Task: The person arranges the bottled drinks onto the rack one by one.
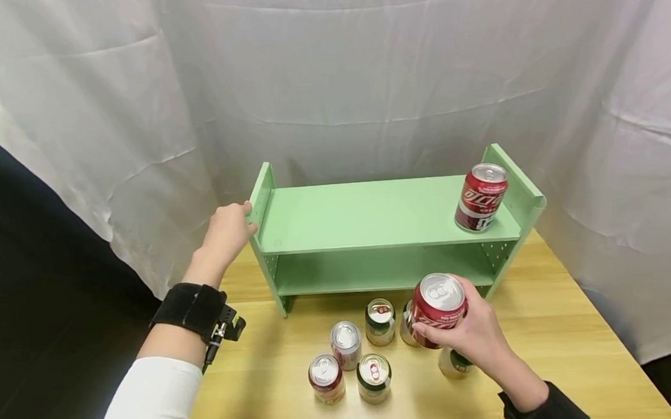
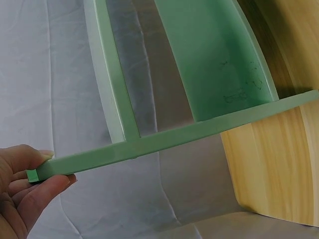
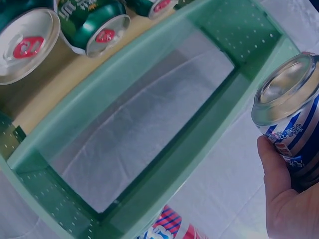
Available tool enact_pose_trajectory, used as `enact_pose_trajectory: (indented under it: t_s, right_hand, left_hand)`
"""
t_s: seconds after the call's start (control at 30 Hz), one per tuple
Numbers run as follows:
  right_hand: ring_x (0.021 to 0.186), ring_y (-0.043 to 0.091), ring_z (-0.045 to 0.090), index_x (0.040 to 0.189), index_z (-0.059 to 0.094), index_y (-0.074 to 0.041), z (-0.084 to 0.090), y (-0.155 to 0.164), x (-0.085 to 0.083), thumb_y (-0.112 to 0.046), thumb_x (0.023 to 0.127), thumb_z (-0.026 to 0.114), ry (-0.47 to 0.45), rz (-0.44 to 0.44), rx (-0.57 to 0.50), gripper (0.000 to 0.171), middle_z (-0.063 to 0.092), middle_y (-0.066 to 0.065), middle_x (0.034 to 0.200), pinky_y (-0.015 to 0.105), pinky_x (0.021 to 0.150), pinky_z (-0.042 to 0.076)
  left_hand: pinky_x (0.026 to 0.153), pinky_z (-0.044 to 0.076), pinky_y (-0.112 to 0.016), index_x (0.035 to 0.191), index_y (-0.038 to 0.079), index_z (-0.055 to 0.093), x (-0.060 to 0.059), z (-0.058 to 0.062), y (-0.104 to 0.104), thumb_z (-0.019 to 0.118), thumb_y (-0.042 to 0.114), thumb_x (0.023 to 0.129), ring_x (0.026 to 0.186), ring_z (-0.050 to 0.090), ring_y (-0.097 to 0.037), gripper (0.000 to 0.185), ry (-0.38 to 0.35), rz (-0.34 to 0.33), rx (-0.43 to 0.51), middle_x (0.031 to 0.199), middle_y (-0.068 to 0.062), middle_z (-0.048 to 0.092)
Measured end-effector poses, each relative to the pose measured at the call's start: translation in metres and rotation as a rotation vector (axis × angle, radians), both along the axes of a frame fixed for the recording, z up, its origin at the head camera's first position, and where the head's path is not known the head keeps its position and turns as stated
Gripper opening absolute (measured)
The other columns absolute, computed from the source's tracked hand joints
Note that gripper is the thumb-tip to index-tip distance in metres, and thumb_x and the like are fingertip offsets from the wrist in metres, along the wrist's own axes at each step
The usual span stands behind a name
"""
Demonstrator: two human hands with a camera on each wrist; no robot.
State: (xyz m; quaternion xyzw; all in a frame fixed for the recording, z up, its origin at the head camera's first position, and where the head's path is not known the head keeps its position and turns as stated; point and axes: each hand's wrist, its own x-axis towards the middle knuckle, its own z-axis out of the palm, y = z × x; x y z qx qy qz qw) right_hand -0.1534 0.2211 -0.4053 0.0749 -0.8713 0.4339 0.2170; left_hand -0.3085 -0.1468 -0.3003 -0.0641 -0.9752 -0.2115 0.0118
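Note:
My right hand (image 1: 478,329) grips a red soda can (image 1: 441,305) upright, above the table in front of the shelf. In the right wrist view, the side of the held can (image 3: 294,134) shows blue and silver stripes, with the thumb along it. My left hand (image 1: 227,232) holds the left side panel of a green two-tier shelf (image 1: 365,215). Seen from the left wrist, thumb and fingers pinch the end of that side panel (image 2: 89,160). Another red soda can (image 1: 481,198) stands at the right end of the upper tier.
Several cans stand on the wooden table (image 1: 574,336) before the shelf: a red can (image 1: 326,388), a silver-pink can (image 1: 346,350), green-and-gold cans (image 1: 380,328), and others partly hidden behind the right hand and held can. A pale curtain (image 1: 363,92) hangs behind.

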Motion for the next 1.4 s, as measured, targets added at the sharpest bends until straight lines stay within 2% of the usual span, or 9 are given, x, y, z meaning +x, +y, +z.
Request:
enact_pose_trajectory:
  t_s: [0.07,0.23,0.27,0.5,0.7,0.9,1.1,1.4]
  right_hand:
    - [0.093,0.003,0.056,0.122,0.051,-0.001,0.0,0.001,0.001,-0.01,0.051,0.092,0.001,-0.003,-0.002,0.082,0.065,0.01,0.106,0.019,0.078,0.049]
    - [0.094,-0.002,0.055,0.122,0.051,0.0,0.002,0.003,0.0,-0.007,0.051,0.091,0.029,0.011,-0.021,0.081,0.065,0.012,0.106,0.011,0.078,0.045]
    - [0.094,-0.001,0.055,0.122,0.051,0.0,0.003,0.002,-0.001,-0.008,0.052,0.091,0.03,0.011,-0.02,0.081,0.065,0.012,0.106,0.011,0.078,0.046]
    - [0.093,0.01,0.058,0.124,0.05,-0.001,0.01,-0.001,-0.007,-0.012,0.054,0.091,0.016,-0.01,-0.003,0.082,0.065,0.011,0.107,0.022,0.078,0.05]
    - [0.095,0.018,0.059,0.124,0.049,-0.001,0.017,-0.002,-0.013,-0.012,0.055,0.091,0.024,-0.008,-0.007,0.081,0.065,0.012,0.108,0.022,0.077,0.05]
    - [0.096,0.026,0.063,0.125,0.049,-0.003,0.021,-0.004,-0.017,-0.017,0.058,0.09,0.007,0.01,0.001,0.08,0.065,0.014,0.108,0.032,0.078,0.052]
    - [0.096,0.027,0.062,0.125,0.049,-0.003,0.027,-0.005,-0.023,-0.015,0.058,0.09,0.013,0.024,0.002,0.079,0.064,0.014,0.109,0.036,0.077,0.053]
    - [0.097,0.031,0.062,0.125,0.048,0.001,0.039,-0.002,-0.035,-0.015,0.058,0.089,0.032,0.025,0.0,0.08,0.063,0.018,0.11,0.046,0.079,0.051]
  left_hand:
    - [0.054,0.036,-0.029,0.14,-0.007,0.037,0.002,-0.004,0.0,0.051,0.006,0.092,0.054,0.036,-0.019,0.052,-0.014,-0.002,-0.008,0.144,-0.023,0.037]
    - [0.055,0.035,-0.029,0.14,-0.006,0.038,0.003,-0.01,0.003,0.052,0.006,0.092,0.055,0.036,-0.019,0.052,-0.008,-0.002,-0.023,0.143,-0.023,0.039]
    - [0.054,0.034,-0.029,0.14,-0.006,0.039,0.003,-0.011,0.003,0.052,0.006,0.091,0.053,0.034,-0.018,0.051,-0.002,-0.002,-0.023,0.143,-0.023,0.039]
    - [0.059,0.037,-0.03,0.137,-0.008,0.042,0.0,-0.011,0.003,0.052,0.005,0.091,0.061,0.044,-0.023,0.049,0.017,-0.011,-0.034,0.141,-0.025,0.041]
    - [0.058,0.038,-0.031,0.139,-0.007,0.039,-0.002,-0.01,0.001,0.052,0.006,0.091,0.058,0.042,-0.022,0.052,0.009,-0.006,-0.033,0.143,-0.024,0.039]
    - [0.053,0.035,-0.029,0.141,-0.006,0.037,-0.001,-0.012,-0.001,0.052,0.006,0.091,0.052,0.033,-0.018,0.053,0.001,0.001,-0.026,0.143,-0.024,0.039]
    - [0.05,0.032,-0.027,0.141,-0.006,0.037,0.0,-0.01,-0.003,0.051,0.005,0.091,0.049,0.028,-0.015,0.053,0.012,0.0,-0.019,0.142,-0.026,0.039]
    - [0.052,0.033,-0.029,0.14,-0.006,0.037,0.001,-0.005,0.0,0.051,0.005,0.091,0.059,0.041,-0.023,0.052,0.043,0.015,-0.008,0.141,-0.025,0.04]
